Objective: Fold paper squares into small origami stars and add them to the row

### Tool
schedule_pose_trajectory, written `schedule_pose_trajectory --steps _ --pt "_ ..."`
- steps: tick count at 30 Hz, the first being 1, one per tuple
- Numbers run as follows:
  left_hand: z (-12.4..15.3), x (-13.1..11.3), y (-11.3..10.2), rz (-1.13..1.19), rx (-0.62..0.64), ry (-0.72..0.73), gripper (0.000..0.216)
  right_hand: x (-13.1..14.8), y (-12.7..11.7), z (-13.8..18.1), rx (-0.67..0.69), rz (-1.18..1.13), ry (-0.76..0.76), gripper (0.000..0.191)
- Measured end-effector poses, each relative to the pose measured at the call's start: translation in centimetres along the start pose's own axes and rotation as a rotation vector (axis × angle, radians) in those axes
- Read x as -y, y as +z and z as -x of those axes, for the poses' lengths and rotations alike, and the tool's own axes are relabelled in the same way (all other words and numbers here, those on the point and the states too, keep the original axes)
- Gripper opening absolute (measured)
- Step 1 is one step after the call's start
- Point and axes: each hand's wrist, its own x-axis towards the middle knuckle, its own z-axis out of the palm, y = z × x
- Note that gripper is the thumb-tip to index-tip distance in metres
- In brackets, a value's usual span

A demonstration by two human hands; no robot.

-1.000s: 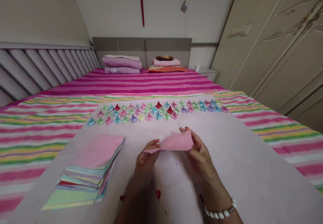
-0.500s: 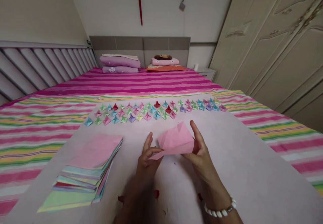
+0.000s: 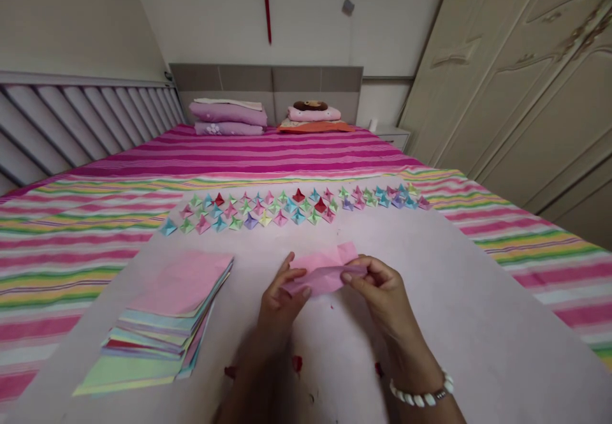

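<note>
A creased sheet of pink paper [image 3: 325, 277] is held up between both hands, above the pale board [image 3: 459, 309]. My left hand [image 3: 282, 296] pinches its left edge between thumb and fingers, with the index finger raised. On the other side, my right hand [image 3: 380, 287] grips the right edge, thumb in front and fingers bent behind. The near part of the paper folds up toward me, while its far part slopes away. Left of my left hand lies a stack of coloured paper sheets [image 3: 186, 284], a pink one on top.
Rows of small folded paper pieces [image 3: 251, 220] in several colours stand along the board's far side. Small red bits [image 3: 297, 364] lie close to me. Beyond is a striped bedspread [image 3: 268, 156] with folded bedding [image 3: 229, 115]; a wardrobe [image 3: 507, 92] stands right.
My right hand's fingers have closed from a spread pose onto the paper's right edge. The paper has tipped lower and flatter, its near edge now turned up. My left thumb has come to the front.
</note>
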Motion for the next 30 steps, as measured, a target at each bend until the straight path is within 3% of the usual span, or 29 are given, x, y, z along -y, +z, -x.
schedule_pose_trajectory --steps 4,7,9,12,14,21,27,30 --pt "0.1 0.3 0.0 0.134 0.071 -0.128 0.037 -0.1 0.1 -0.1 -0.047 -0.036 0.001 0.027" --pt "0.1 0.3 0.1 0.135 0.061 -0.105 0.048 0.0 0.1 -0.3 -0.107 -0.081 -0.011 0.058" --pt "0.1 0.2 0.2 0.158 0.038 -0.094 0.069 0.0 0.1 -0.4 -0.117 -0.089 0.013 0.067" --pt "0.2 -0.3 0.4 0.195 0.025 -0.115 0.097 -0.1 0.2 -0.4 -0.063 -0.062 0.063 0.042" --pt "0.2 -0.6 0.5 0.217 0.002 -0.153 0.104 -0.1 0.4 -0.3 -0.035 -0.046 0.084 0.027" --pt "0.1 -0.8 0.2 0.291 -0.045 -0.21 0.079 0.2 0.5 -0.1 0.008 0.017 0.154 0.025" --pt "0.0 -0.2 0.0 0.327 0.136 -0.151 0.058 0.3 1.0 0.0 0.051 -0.057 0.19 0.025" --pt "0.1 0.0 0.3 0.336 0.161 -0.179 0.05 0.3 1.5 0.2 0.078 -0.09 0.22 0.027"
